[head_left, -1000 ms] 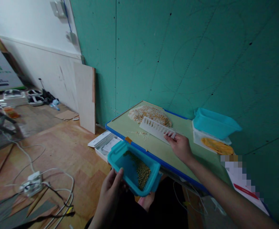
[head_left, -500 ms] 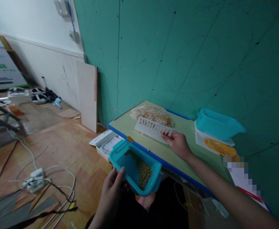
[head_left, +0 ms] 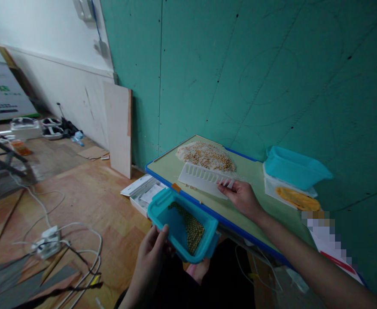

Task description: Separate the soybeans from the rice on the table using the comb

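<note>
My left hand [head_left: 154, 247] grips the near side of a blue plastic container [head_left: 172, 231], held tilted just below the table's front edge. Inside it, yellow-green beans [head_left: 193, 231] lie gathered toward the right. A white slotted plastic scraper [head_left: 199, 181] is pinched at its right end by my right hand [head_left: 240, 195]; its lower edge is at the tabletop. Behind the scraper spreads a pile of white grains mixed with tan beans [head_left: 206, 155]. A few loose beans [head_left: 191, 187] lie in front of the scraper, near the table's edge.
The pale green tabletop [head_left: 269, 214] has a blue rim. At its right stand a second blue container [head_left: 294, 167] and an orange-yellow flat item [head_left: 296, 198]. A green wall [head_left: 188, 86] rises behind. An open white box [head_left: 140, 195] and a power strip [head_left: 48, 243] are on the left.
My right hand has drawn the scraper slightly toward the front edge, away from the pile, with a few beans before it. The left hand and its container have barely moved.
</note>
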A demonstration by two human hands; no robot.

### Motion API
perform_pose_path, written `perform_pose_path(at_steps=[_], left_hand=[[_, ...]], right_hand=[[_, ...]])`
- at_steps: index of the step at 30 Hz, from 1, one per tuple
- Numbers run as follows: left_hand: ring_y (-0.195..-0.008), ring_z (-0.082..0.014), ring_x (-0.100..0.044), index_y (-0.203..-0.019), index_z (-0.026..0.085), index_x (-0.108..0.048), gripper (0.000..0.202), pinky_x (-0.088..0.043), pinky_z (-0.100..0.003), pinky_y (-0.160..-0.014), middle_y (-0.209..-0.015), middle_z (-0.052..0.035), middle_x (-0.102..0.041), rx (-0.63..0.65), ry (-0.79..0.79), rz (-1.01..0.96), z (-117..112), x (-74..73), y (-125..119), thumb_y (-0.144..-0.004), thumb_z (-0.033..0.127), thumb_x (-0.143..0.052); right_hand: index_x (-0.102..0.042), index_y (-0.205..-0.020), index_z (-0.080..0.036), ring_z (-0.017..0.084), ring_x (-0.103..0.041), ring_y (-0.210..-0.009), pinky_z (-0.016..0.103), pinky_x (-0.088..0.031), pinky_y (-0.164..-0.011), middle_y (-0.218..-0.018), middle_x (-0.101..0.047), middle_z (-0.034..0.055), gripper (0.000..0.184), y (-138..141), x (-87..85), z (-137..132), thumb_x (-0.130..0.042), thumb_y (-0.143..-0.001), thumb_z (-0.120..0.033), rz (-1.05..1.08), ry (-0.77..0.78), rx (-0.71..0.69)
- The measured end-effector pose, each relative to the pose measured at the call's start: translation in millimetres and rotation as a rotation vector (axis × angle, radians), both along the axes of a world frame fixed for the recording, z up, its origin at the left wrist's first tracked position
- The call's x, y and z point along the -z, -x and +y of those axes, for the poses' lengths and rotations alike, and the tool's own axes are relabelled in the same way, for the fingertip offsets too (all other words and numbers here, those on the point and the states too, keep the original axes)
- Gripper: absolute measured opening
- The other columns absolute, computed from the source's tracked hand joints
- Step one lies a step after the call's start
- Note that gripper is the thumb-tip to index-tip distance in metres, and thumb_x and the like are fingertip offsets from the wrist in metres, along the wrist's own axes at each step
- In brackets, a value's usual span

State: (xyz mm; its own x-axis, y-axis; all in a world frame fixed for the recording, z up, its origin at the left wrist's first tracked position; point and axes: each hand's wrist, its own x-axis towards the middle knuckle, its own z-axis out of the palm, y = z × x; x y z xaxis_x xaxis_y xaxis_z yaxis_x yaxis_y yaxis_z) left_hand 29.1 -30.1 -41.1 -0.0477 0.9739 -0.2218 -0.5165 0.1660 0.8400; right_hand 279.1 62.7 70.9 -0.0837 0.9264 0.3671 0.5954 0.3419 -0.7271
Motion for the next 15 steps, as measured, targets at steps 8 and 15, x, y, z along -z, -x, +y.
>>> perform_pose_path(at_steps=[8,15], left_hand=[[-0.048,-0.0099,-0.051,-0.073,0.018,-0.061,0.039,-0.041,-0.022,-0.047,-0.055,0.0048,-0.055,-0.013,-0.02,0.023,0,-0.7,-1,-0.073,0.053,-0.078],[-0.049,-0.0102,-0.052,-0.075,0.018,-0.062,0.039,-0.043,-0.022,-0.048,-0.056,0.0044,-0.055,-0.01,0.002,0.035,-1,-4.0,0,-0.073,0.053,-0.078]], right_hand=[[-0.077,-0.085,-0.018,0.022,-0.072,-0.08,0.033,-0.057,-0.073,-0.081,-0.077,0.0052,0.025,3,-2.1,-12,-0.065,-0.084,-0.039,0.057,0.023,-0.07],[-0.077,-0.085,-0.018,0.023,-0.074,-0.082,0.034,-0.058,-0.075,-0.084,-0.078,0.0056,0.023,1,1.8,-21,-0.065,-0.085,-0.038,0.02,0.004,-0.048]])
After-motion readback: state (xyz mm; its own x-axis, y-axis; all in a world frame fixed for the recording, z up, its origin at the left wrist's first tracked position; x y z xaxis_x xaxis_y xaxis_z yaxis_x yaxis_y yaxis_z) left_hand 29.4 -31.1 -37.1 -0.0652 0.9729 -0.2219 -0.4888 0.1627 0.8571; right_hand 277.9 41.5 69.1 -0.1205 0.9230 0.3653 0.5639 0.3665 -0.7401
